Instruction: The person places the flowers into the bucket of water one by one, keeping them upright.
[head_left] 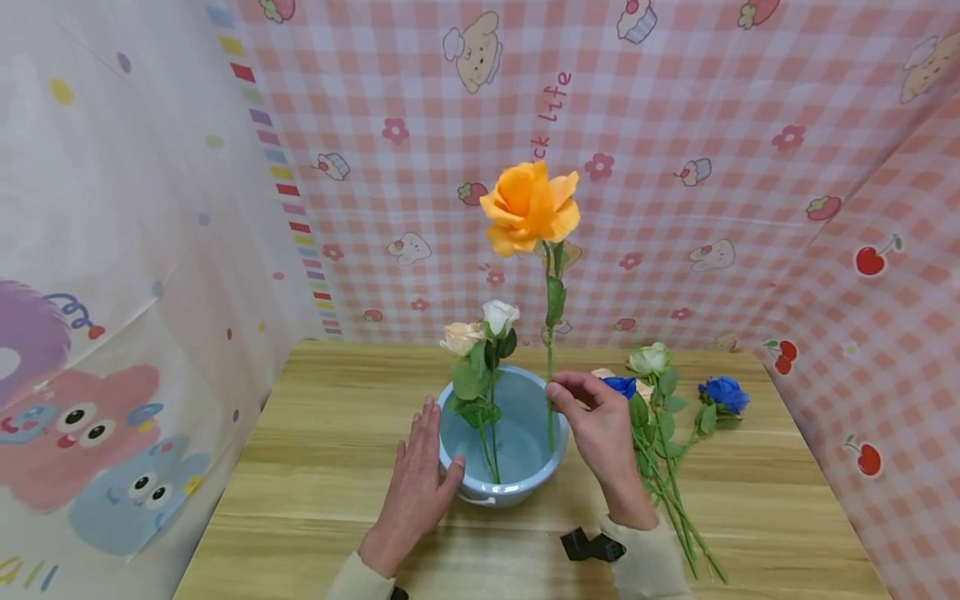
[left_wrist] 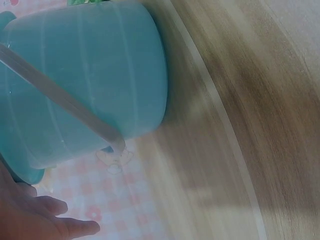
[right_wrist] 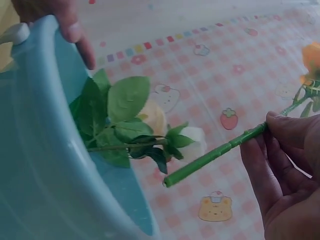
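A light blue bucket (head_left: 501, 492) stands on the table, holding a white rose (head_left: 500, 317) and a cream rose (head_left: 462, 337). My right hand (head_left: 600, 433) pinches the green stem of an orange artificial rose (head_left: 531, 208), bloom upward. In the right wrist view the cut end of that stem (right_wrist: 200, 162) hangs free, just outside the bucket's mouth. My left hand (head_left: 422, 473) rests against the bucket's left rim, fingers extended. Seen from the left wrist, the bucket's side and its white handle (left_wrist: 60, 95) fill the upper left, with left fingers (left_wrist: 75, 227) below.
Right of the bucket lie several loose flowers: a pale green-white rose (head_left: 649, 358), a blue rose (head_left: 723, 394) and another blue bloom (head_left: 621, 386) partly behind my right hand. A checked cloth (head_left: 420, 108) hangs behind the wooden table (head_left: 322, 467).
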